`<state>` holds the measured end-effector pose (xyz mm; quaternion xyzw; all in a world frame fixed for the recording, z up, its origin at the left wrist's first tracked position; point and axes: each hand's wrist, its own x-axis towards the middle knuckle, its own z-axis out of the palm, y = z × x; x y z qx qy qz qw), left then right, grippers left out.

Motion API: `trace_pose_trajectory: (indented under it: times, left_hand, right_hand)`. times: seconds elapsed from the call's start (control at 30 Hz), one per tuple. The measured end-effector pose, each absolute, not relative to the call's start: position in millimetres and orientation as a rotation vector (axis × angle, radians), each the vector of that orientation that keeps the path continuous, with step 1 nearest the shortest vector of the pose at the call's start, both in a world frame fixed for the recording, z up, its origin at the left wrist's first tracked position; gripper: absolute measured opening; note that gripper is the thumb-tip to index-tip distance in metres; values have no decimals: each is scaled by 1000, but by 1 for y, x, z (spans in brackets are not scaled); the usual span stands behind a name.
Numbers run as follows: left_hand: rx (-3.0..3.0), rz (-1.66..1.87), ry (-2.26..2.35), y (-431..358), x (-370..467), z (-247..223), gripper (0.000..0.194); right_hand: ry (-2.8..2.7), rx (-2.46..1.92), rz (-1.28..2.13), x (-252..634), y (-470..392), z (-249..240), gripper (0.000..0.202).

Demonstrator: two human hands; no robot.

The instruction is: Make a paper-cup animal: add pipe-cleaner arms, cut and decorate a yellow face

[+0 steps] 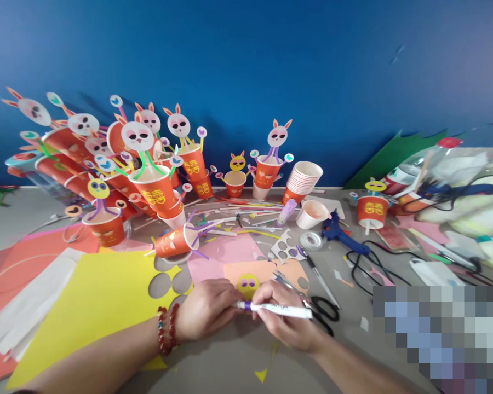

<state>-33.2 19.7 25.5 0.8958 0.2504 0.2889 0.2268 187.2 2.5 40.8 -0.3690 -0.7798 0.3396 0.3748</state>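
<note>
A white marker (287, 311) with a purple end lies across the fingers of my right hand (281, 314), which are closed round it. At the marker's purple end are the closed fingers of my left hand (209, 306); whether they grip its tip or cap is too small to tell. Just beyond, between both hands, a round yellow paper face (247, 283) with two purple eyes rests on an orange paper sheet (234, 271). A red bead bracelet (163, 331) circles my left wrist.
Red cups with rabbit faces (151, 191) crowd the back left. A tipped red cup (176, 242) lies ahead. Yellow paper (94, 306) spreads left. Black-handled scissors (326, 309), a pen (322, 279) and a blue glue gun (345, 235) lie right. Stacked cups (304, 178) stand behind.
</note>
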Motion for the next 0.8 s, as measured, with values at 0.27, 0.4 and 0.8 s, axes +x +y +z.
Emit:
trace_pose_trajectory:
  times: [0.27,0.4,0.8]
  left_hand:
    - [2583,935,409,9,-27,35,33]
    - [2579,863,397,2,-24,41,35]
    - [2473,622,586,-12,-5,88,35]
  right_hand:
    - [-2016,-546,483,168,-11,35,22]
    - [-1952,-473,427,162,-16,29,24]
    - [-1741,-578,661,182,-29,35,17]
